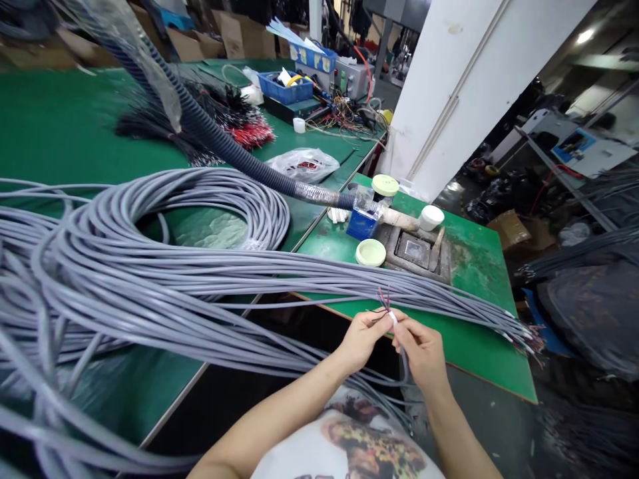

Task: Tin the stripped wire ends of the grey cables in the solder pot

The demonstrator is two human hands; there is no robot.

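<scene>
My left hand [362, 339] and my right hand [422, 352] meet in front of me, pinching the stripped end of a grey multi-core cable [403, 364]. Thin red, blue and black wires [383, 301] fan upward from that end. A small white sleeve [393, 319] sits on the cable between my fingers, and my right fingertips touch it. The cable's lower length hangs below my hands. A large bundle of matching grey cables [164, 279] runs across the green workbench [479, 339] just beyond my hands.
A black corrugated hose [234, 148] crosses the far bench to a blue block [361, 223] beside a metal-framed recess [413, 251]. Black-and-red wire bundles [200, 116], a blue crate [285, 88] and a white pillar [454, 86] stand beyond. Dark bags [594, 313] lie on the right.
</scene>
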